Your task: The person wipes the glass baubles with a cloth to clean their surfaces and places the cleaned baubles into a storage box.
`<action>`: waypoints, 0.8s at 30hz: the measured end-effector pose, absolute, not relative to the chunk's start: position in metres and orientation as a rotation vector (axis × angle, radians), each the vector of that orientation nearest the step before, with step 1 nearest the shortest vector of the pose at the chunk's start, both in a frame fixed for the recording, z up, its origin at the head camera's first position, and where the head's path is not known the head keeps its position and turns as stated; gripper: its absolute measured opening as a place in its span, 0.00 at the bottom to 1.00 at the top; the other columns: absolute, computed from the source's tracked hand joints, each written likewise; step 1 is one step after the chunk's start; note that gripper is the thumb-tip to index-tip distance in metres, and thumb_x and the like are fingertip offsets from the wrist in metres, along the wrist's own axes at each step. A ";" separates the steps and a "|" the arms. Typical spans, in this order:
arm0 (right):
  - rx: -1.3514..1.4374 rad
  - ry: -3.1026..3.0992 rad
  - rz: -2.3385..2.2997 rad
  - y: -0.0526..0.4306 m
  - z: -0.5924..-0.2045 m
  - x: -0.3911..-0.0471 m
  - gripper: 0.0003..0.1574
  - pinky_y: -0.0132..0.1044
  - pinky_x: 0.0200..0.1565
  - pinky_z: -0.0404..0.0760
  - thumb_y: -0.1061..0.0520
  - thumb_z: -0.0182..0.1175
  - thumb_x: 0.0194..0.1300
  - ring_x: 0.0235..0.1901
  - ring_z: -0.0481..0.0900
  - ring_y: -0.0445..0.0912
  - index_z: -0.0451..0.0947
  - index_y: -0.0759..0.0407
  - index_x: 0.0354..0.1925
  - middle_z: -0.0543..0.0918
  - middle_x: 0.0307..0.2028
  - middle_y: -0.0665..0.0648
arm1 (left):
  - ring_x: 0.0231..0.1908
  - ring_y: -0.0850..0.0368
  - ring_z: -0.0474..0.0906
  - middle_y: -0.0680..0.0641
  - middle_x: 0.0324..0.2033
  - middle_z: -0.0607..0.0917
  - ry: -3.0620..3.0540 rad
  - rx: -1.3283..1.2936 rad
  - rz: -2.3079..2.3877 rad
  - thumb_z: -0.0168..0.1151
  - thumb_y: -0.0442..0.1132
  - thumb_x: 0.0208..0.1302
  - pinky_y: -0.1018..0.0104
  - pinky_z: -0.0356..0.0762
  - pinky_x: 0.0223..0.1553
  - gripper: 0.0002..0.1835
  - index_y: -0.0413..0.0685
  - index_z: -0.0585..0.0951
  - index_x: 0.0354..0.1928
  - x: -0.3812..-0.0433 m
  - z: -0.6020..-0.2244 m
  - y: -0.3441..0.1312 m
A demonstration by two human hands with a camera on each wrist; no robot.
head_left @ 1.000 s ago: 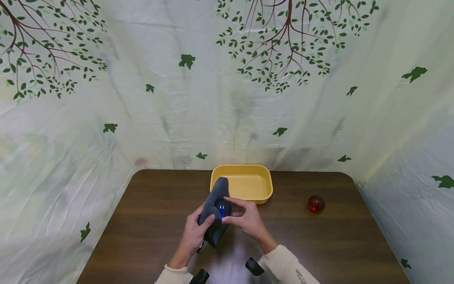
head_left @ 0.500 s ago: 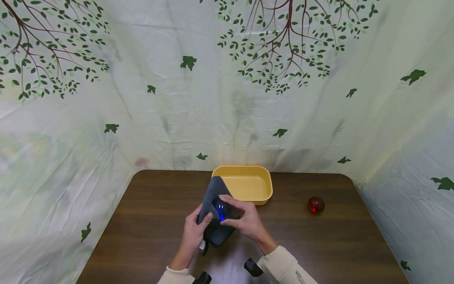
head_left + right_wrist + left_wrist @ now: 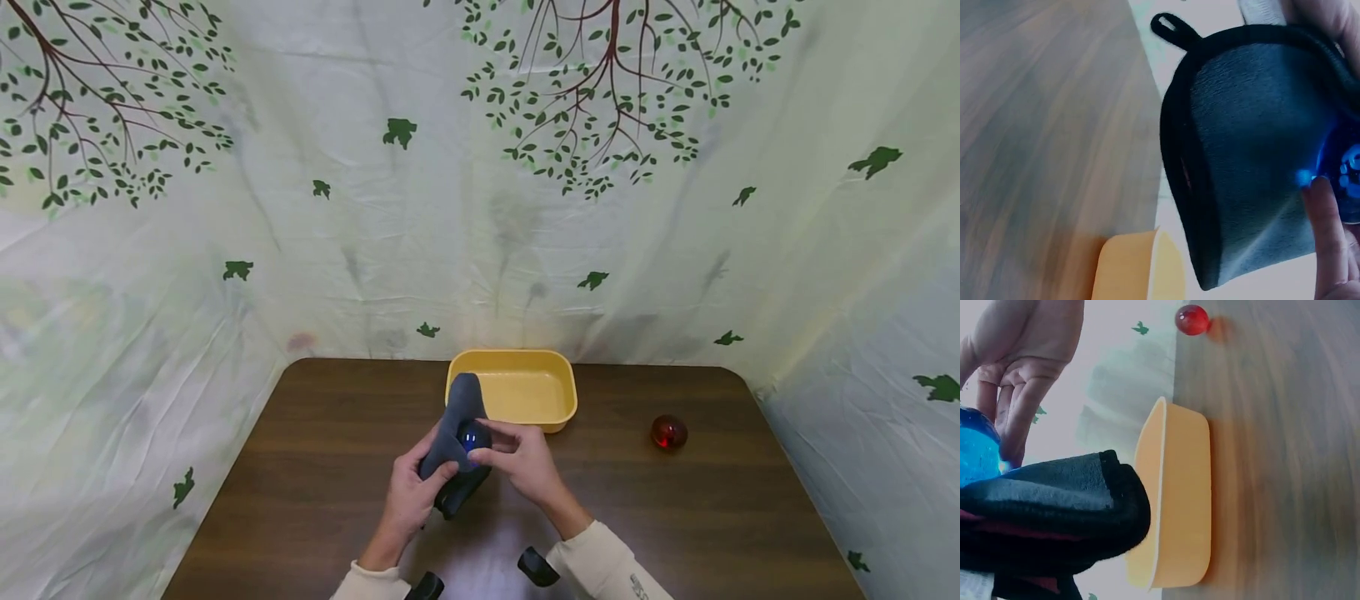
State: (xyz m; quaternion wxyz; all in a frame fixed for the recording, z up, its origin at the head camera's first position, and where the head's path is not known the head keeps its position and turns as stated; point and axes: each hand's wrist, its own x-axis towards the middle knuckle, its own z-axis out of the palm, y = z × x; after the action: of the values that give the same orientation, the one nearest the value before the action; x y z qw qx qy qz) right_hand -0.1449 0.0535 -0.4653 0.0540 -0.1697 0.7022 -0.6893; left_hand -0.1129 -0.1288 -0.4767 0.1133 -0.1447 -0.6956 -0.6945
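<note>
- A glossy, see-through blue ball (image 3: pixel 474 436) sits against the cloth, between the two hands and above the table; it shows deep blue with pale ring-like glints in the right wrist view, brighter cyan in the left.
- The right hand (image 3: pixel 527 467) pinches that ball between thumb and fingers.
- A soft, dark grey-blue fabric cloth (image 3: pixel 465 400) with black-bound edges lies folded against the ball (a small black loop sticks out from its border).
- The left hand (image 3: pixel 411 493) grips the cloth, thumb on the near side.
- A yellow, rounded rectangular basin (image 3: pixel 531 395) stands just beyond the hands on the dark brown wood-grain table (image 3: pixel 697 517).
- A shiny, translucent red ball (image 3: pixel 669 432) rests well apart, to the right.
</note>
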 end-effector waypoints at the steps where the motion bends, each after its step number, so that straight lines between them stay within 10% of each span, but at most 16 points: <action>1: -0.522 2.110 -2.099 0.054 -0.466 -0.145 0.28 0.39 0.45 0.82 0.60 0.69 0.58 0.45 0.84 0.54 0.77 0.70 0.56 0.82 0.49 0.69 | 0.46 0.64 0.80 0.41 0.55 0.80 -2.052 -0.442 -2.011 0.63 0.21 0.56 0.72 0.78 0.46 0.29 0.28 0.71 0.62 -0.113 -0.477 -0.129; 24: -0.815 2.209 -2.133 0.055 -0.461 -0.142 0.36 0.39 0.57 0.75 0.71 0.72 0.48 0.56 0.77 0.48 0.76 0.69 0.58 0.79 0.55 0.65 | 0.39 0.63 0.82 0.60 0.41 0.85 -1.967 -0.243 -2.247 0.58 0.24 0.63 0.71 0.81 0.41 0.21 0.18 0.69 0.57 -0.111 -0.472 -0.127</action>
State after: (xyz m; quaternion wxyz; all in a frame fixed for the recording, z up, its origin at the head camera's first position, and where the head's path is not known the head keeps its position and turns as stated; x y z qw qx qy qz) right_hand -0.1417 0.0548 -0.4612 -0.0177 -0.2565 0.6953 -0.6712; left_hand -0.1110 -0.1269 -0.4720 0.0727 -0.0810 -0.6547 -0.7480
